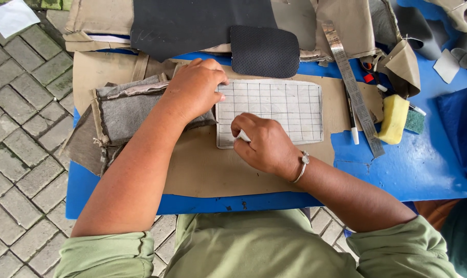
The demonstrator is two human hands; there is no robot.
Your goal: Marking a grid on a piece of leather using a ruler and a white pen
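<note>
A pale rectangular template (280,105) with a drawn grid lies on a tan sheet (213,170) spread over the blue table (408,164). My left hand (195,87) presses down on the template's upper left corner, fingers bent. My right hand (264,144) rests at the template's lower left edge, pinching a small white marking piece (243,136) against it. A metal bangle sits on my right wrist.
Folded grey and tan fabric (130,108) lies left of the template. Behind it are a black sheet (192,23) and a black mesh pad (264,51). To the right lie a metal ruler (352,87), a pen (351,116), a yellow-green sponge (395,118) and dark blue cloth (462,128).
</note>
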